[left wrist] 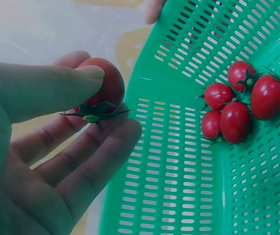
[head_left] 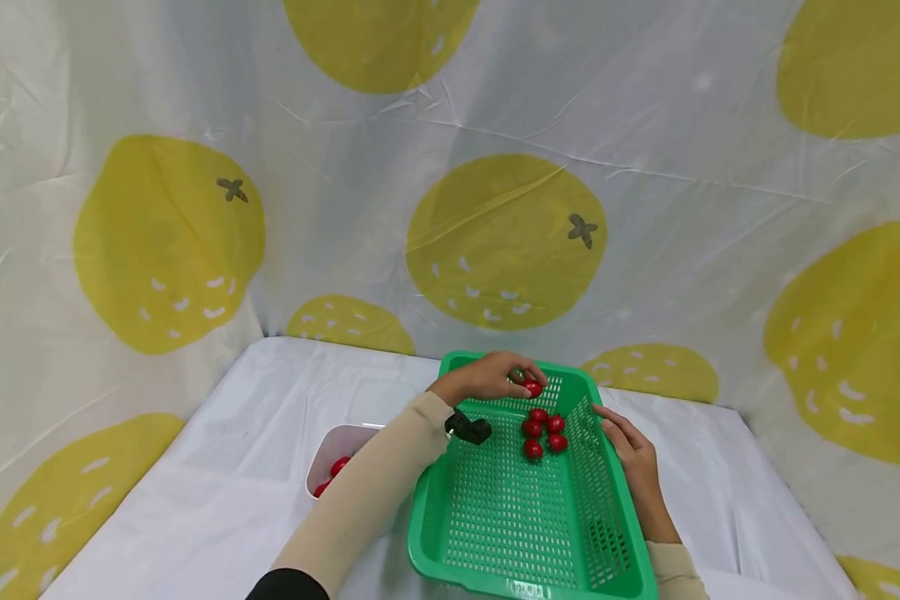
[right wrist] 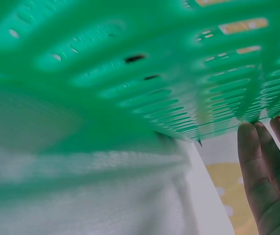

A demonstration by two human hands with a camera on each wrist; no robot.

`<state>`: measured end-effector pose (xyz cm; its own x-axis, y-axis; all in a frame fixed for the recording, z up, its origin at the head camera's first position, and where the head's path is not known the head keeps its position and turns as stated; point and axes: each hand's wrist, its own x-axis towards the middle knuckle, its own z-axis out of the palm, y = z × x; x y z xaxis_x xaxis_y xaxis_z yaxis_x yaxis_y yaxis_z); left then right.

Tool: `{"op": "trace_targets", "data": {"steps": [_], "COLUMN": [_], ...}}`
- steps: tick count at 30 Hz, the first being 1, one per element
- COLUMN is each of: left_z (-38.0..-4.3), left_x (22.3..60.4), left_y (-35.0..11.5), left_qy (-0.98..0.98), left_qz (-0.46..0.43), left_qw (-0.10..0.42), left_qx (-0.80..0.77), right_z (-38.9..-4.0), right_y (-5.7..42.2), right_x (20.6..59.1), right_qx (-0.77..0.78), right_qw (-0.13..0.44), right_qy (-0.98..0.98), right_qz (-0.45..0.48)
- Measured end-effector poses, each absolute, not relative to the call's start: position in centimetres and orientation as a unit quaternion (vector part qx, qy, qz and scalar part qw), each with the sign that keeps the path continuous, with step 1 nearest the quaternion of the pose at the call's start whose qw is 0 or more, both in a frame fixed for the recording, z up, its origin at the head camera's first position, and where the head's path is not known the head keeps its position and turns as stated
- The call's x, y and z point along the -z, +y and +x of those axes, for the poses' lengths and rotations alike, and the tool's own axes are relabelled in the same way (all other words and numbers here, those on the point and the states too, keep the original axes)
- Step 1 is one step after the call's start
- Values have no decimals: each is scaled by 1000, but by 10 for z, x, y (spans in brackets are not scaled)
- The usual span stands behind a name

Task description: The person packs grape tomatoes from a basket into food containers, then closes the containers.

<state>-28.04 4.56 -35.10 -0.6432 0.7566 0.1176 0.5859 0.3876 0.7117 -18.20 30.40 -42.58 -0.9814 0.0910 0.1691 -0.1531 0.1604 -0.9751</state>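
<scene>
In the head view, my left hand (head_left: 492, 375) reaches over the far part of a green slotted plastic basket (head_left: 427, 533). It pinches a red cherry tomato (left wrist: 111, 84), with the thumb on one side and the fingers behind; a green calyx hangs at the tomato's lower end in the left wrist view. Several cherry tomatoes (head_left: 533, 451) lie in a cluster on the basket floor. My right hand (head_left: 636, 458) is at the basket's right side; in the right wrist view its straight fingers (right wrist: 250, 152) touch the outside of the slotted wall.
Left of the basket stands a small white container (head_left: 317, 458) with more red tomatoes (head_left: 338, 467), partly hidden behind my left forearm. A white cloth (head_left: 217, 500) covers the table. Behind it hangs a curtain (head_left: 330, 208) with large yellow fruit prints.
</scene>
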Motion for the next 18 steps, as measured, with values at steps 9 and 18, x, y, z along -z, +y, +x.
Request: {"op": "trace_targets", "data": {"steps": [9,18], "left_z": [-268,-252], "left_x": [337,318], "left_y": [32,10], "left_qy": [816,820], "left_qz": [436,470], "left_qw": [108,92], "left_qx": [-364,-315], "right_z": [-180,-182], "right_y": [304,307], "right_x": [428,432], "right_qx": [-647,-649], "right_qw": [95,93], "right_qy": [-756,-755], "right_qz": [24,29]}}
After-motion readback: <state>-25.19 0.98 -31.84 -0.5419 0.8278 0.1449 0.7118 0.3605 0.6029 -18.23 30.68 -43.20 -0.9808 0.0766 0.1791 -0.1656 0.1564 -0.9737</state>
